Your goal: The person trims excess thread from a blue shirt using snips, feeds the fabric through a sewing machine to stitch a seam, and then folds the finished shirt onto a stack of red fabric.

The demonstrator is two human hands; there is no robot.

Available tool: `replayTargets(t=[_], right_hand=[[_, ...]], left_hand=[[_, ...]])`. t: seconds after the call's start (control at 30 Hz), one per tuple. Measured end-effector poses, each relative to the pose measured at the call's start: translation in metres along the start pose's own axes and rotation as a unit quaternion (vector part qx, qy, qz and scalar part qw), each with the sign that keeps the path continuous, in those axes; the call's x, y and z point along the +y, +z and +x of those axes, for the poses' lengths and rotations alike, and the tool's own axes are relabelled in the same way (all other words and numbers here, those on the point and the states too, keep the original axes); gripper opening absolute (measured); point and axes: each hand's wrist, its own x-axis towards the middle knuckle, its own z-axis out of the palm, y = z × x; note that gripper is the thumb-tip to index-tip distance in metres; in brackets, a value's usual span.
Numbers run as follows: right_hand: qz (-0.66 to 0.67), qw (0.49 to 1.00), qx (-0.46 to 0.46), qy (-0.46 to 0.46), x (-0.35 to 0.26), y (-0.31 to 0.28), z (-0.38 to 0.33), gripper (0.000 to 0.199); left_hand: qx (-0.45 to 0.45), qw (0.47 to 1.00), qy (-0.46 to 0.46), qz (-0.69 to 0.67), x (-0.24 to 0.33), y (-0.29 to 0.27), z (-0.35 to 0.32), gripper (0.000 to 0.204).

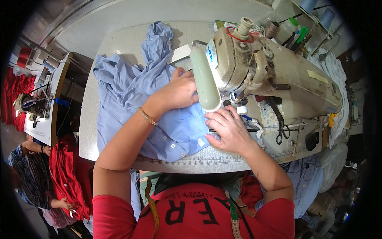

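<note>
Foreground: two hands (179, 91), one shirt (123, 99), one sewing machine (292, 67)

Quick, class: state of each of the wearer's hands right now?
Left hand: bent over the light-blue, buttoned cloth garment; whether it grips cannot be told.
Right hand: open, fingertips at the garment's edge.

a hand could cross the bare back-left corner of the bench (117, 42) until the blue shirt's sleeve (157, 46), which stretches toward the rear edge. the pale green lamp (205, 79) overhangs the middle, in front of the left hand (179, 91); the sewing machine (274, 63) walls off the right. scissors (277, 113) narrow the space beside its base. along the front edge, a strip is bare right of the shirt, crossed above by the right forearm (264, 163).
</note>
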Motion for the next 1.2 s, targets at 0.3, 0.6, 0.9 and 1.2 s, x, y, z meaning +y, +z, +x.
replayTargets(t=[0.3,0.6,0.9,1.2], right_hand=[[0.179,0.929,0.068,0.317,0.011,0.006,0.009,0.048],[0.195,0.922,0.048,0.329,0.026,0.021,0.023,0.024],[-0.044,0.959,-0.027,0.277,0.037,0.007,0.020,0.024],[0.049,0.994,0.040,0.090,-0.001,-0.001,0.012,0.029]], left_hand=[[-0.085,0.994,-0.050,0.053,0.018,-0.009,0.003,0.039],[0.024,0.999,-0.005,-0.023,0.042,-0.001,-0.019,0.017],[0.003,1.000,0.026,-0.010,0.039,0.001,-0.024,0.019],[-0.020,0.995,-0.064,-0.077,0.030,0.002,-0.021,0.020]])
